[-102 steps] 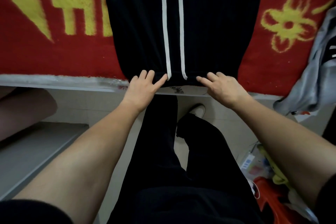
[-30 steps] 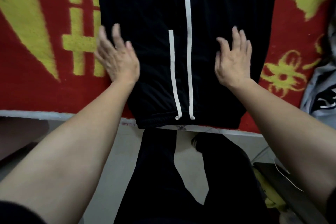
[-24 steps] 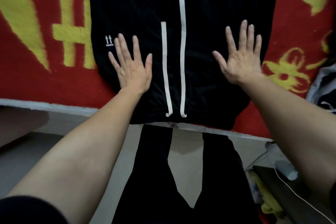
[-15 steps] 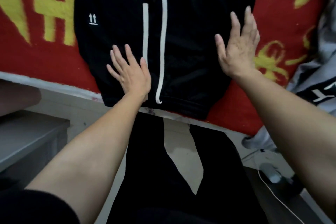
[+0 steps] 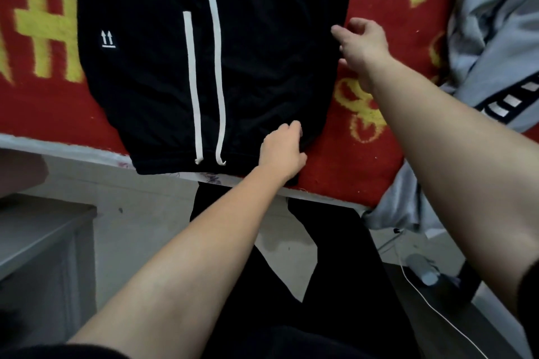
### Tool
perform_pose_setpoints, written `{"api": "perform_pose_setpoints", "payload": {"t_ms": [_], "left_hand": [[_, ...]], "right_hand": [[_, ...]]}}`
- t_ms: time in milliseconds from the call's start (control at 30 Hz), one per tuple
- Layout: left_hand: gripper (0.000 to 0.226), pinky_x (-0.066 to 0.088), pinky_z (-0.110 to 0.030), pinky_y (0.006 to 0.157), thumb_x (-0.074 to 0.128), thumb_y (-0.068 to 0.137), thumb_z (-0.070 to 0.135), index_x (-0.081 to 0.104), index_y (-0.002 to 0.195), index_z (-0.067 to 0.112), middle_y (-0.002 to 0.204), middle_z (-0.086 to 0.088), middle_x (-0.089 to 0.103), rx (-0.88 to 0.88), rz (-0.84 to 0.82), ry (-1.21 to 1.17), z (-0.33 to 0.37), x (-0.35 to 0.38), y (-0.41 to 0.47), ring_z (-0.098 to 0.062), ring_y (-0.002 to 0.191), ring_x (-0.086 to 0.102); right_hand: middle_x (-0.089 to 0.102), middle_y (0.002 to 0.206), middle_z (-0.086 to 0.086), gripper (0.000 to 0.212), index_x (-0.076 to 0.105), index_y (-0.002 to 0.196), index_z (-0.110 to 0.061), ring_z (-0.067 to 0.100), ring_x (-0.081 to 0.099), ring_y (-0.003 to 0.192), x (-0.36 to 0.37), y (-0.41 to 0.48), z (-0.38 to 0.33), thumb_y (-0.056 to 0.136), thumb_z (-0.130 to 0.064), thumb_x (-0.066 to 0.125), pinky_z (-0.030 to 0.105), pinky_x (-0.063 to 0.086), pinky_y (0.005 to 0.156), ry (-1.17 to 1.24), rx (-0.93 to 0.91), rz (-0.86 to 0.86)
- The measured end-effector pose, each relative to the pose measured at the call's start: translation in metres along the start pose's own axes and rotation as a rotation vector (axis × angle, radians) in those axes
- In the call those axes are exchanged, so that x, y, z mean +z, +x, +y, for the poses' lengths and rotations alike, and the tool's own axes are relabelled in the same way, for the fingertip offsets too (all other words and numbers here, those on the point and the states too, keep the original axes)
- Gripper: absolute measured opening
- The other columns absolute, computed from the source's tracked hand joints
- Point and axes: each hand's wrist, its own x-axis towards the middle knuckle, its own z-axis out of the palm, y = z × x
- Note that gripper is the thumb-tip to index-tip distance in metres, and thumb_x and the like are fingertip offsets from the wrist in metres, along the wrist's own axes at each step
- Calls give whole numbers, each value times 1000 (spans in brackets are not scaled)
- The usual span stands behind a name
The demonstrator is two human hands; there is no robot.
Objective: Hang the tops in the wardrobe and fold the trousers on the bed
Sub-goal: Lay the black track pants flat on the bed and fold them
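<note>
The black trousers [image 5: 262, 67] lie flat on the red blanket [image 5: 350, 169], waistband at the bed's near edge. The left hand [image 5: 281, 151] grips the waistband, fingers curled into the cloth. The right hand [image 5: 363, 44] sits at the trousers' right side, fingers curled, seemingly pinching the fabric. A grey garment [image 5: 495, 38] lies by the bed's right edge.

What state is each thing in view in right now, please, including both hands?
trousers, spread flat on the blanket, unfolded, waistband at the bed's edge.
drawstrings, loose on the trousers.
left hand, grips the waistband corner.
right hand, fingers curled at the trousers' side edge; grip unclear.
grey garment, crumpled on the bed.
</note>
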Motion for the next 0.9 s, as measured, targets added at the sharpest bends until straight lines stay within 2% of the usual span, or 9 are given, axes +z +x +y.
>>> {"api": "perform_pose_setpoints", "payload": {"t_ms": [167,300,400,533,633,700,767,833,900], "left_hand": [[23,43,-21,63,76,73,14,64,93,18,77,8,57,-160,-152,-509,-27,-40,-9,-10,70,54],[21,49,-24,65,68,76,12,65,96,6,80,-1,65,-201,-205,-754,-63,-81,-32,-11,69,59],[15,50,-31,66,62,72,14,66,87,12,75,-1,65,-278,-3,-846,-100,-110,-48,-16,70,60],[33,55,-40,79,53,64,21,68,92,15,88,-7,72,-429,229,-844,-177,-142,-63,-26,85,68],[27,56,-44,85,57,72,15,66,97,11,94,-9,71,-535,317,-812,-241,-154,-67,-30,91,67],[23,55,-45,86,60,76,12,62,98,11,97,-11,69,-595,310,-771,-279,-154,-64,-33,93,66],[31,54,-46,89,62,74,16,59,105,12,104,-11,67,-622,232,-735,-305,-149,-60,-31,98,64],[36,52,-44,94,65,79,14,56,113,10,112,-12,65,-612,125,-722,-317,-143,-57,-30,104,62],[37,50,-42,97,66,83,14,53,117,8,117,-13,62,-589,45,-702,-320,-142,-55,-30,108,60]], "right_hand": [[62,123,2,63,51,140,-16,10,66,97,12,-12,-23,82,-31,72,33,59,88,77,41,2],[62,105,1,45,59,113,-21,17,63,91,50,-37,-76,68,-24,61,28,56,61,189,30,-19],[58,100,-4,49,50,135,-18,9,58,87,107,-68,-125,87,-15,57,30,54,70,199,-63,-128],[61,90,-8,22,55,110,-22,8,59,78,203,-109,-174,91,-14,53,33,57,74,91,-213,-238],[69,106,-4,35,58,112,-24,19,66,99,272,-114,-181,78,-27,53,45,56,93,-94,-308,-288],[59,138,4,59,50,139,-16,24,56,126,312,-119,-178,82,-29,53,43,45,108,-199,-333,-331],[35,158,8,67,25,155,-8,21,35,145,343,-124,-172,95,-22,51,31,28,119,-294,-324,-386],[31,160,9,69,14,158,-7,20,32,146,365,-119,-161,99,-15,49,27,29,117,-380,-300,-474],[38,155,9,69,15,158,-9,19,41,139,374,-115,-149,97,-7,48,27,40,111,-441,-248,-541]]}}
